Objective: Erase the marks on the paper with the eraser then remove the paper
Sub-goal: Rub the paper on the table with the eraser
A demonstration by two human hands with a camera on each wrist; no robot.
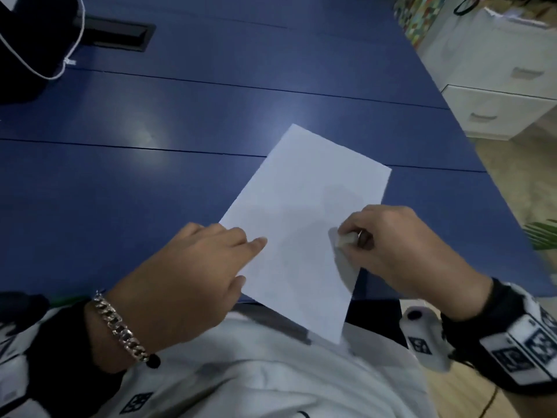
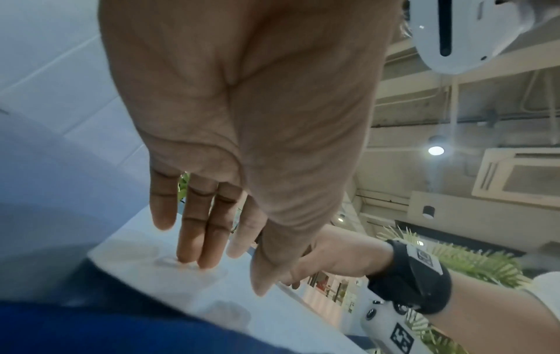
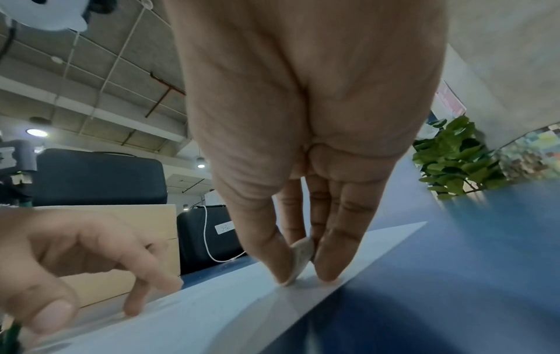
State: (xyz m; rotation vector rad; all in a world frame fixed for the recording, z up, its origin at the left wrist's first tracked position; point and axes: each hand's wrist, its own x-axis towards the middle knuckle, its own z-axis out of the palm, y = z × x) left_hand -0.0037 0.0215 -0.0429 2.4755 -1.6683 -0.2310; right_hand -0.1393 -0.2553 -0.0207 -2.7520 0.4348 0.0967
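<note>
Head view shows one thin white rectangular sheet of paper (image 1: 304, 224) lying flat on the blue panelled worktop (image 1: 180, 116), its near corner hanging past the worktop edge at 6 o'clock. One small pale rounded eraser (image 1: 346, 239) is pinched in the fingers of the right hand (image 1: 394, 251) and pressed onto the sheet near its 3 o'clock edge. The left hand (image 1: 193, 273) holds nothing; its fingers lie straight with the tips pressing on the sheet's 9 o'clock edge. Any marks are too faint to make out. By the look of it, the paper is very light, limp and prone to sliding or creasing under rubbing, so it needs pinning close to the eraser. For removal, the overhanging corner seems the easiest place to pinch. The eraser looks soft and grippy. One black bag (image 1: 27, 40) sits at 10 o'clock.
</note>
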